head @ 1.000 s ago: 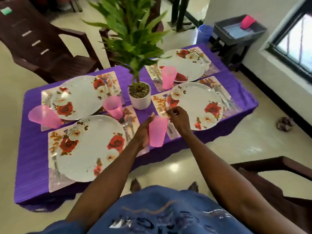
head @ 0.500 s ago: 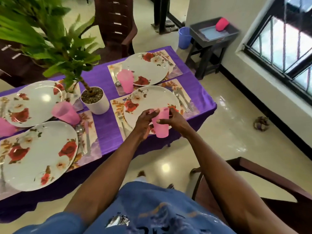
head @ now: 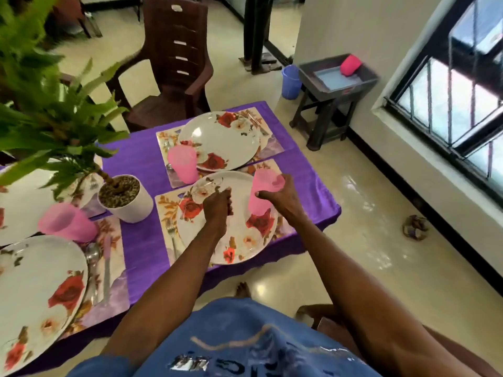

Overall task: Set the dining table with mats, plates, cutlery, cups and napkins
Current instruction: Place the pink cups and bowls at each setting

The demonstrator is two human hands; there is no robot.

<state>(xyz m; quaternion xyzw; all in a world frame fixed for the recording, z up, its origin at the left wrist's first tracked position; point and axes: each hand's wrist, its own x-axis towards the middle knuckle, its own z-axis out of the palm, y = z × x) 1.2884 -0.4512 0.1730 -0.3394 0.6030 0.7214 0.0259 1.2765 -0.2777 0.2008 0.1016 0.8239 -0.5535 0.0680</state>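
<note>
My right hand point(head: 280, 197) grips a pink plastic cup point(head: 262, 191) upright above the near right flowered plate point(head: 236, 240). My left hand point(head: 219, 204) hovers over that same plate with its fingers curled, holding nothing that I can see. The plate lies on a floral mat point(head: 166, 208) with a fork point(head: 172, 235) on its left. Behind it a second plate point(head: 220, 138) has a pink cup point(head: 183, 167) beside it. At the left, another pink cup point(head: 65, 223) stands by a near plate point(head: 35, 289) with a spoon point(head: 94, 254) alongside.
A potted plant in a white pot point(head: 128, 201) stands mid-table on the purple cloth point(head: 141, 240). A brown chair point(head: 177, 63) is behind the table. At the right, a dark stool carries a tray point(head: 337, 80) with a red cup point(head: 350, 65); a blue bucket point(head: 291, 81) stands on the floor.
My left hand has let go of the pink cup and moved left. My right hand now holds the cup alone, further right over the plate. The view has swung right.
</note>
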